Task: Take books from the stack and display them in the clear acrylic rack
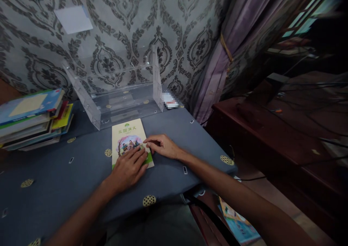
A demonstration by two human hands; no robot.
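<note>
Forearms (pixel 213 174) are pointing toward the book (pixel 130 137): your flattened left hand (pixel 130 167) is likely steadying its lower cover; your right hand (pixel 163 146), fingers parted, is meeting its right edge.

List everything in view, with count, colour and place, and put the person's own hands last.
Book: 1, cream and green, on the table
Table: 1, blue-grey covering, centre
Clear rack: 1, transparent, behind the book
Stacked books: several, mixed colours, table's left
Pixelated item: 1, mostly white, right of the rack
Paper: 1, white, on the wall
Wallpaper: grey, dark pattern, behind
Curtain: 1, purple, tied, right of centre
Window: 1, bright panes, upper right
Desk: 1, dark red, right
Cables: several, dark, right
Booklet: 1 or more, mostly blue, below table edge
Left hand: 1, bare, flat on the book
Right hand: 1, bare, at the book's right edge
</note>
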